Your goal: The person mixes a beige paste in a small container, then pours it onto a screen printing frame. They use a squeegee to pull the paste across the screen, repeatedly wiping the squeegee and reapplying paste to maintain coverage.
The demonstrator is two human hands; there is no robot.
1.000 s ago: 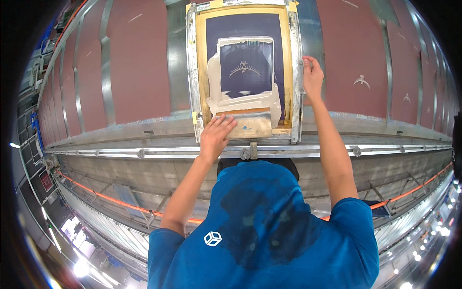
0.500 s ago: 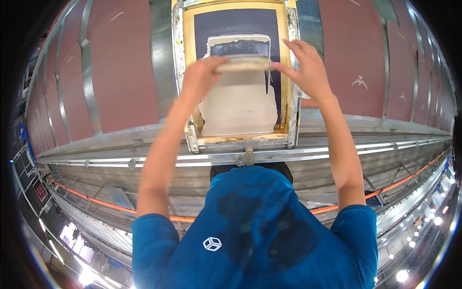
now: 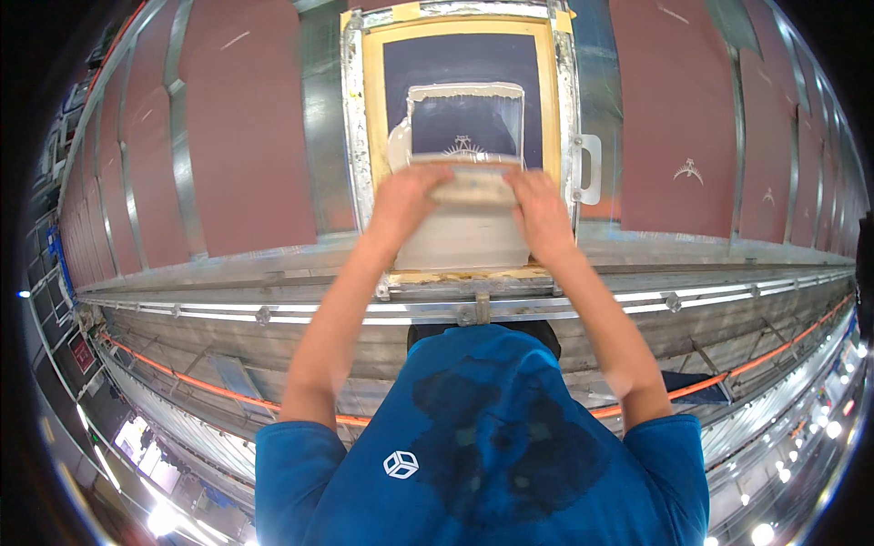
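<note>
My left hand (image 3: 411, 198) and my right hand (image 3: 537, 205) grip either end of a pale squeegee (image 3: 473, 187), both closed around it and slightly blurred. The squeegee lies across a printing screen (image 3: 460, 59) with a dark purple surface in a yellow-and-metal frame (image 3: 354, 91). Cream ink (image 3: 460, 241) covers the near part of the screen below the blade. Above the blade a clearer rectangle shows a pale crest-like design, bordered by ink. A white metal handle (image 3: 592, 168) is fixed to the frame's right side, beside my right hand.
Maroon panels (image 3: 241, 118) lie in a long row along the bench on both sides, some at right bearing pale printed designs (image 3: 687, 169). A metal rail (image 3: 637, 305) runs along the near edge, with an orange pipe or cable (image 3: 182, 373) below it.
My right hand left the frame's side and now holds the squeegee with my left. The squeegee rose from the near edge, then came back partway toward me, leaving cream ink across the lower screen.
</note>
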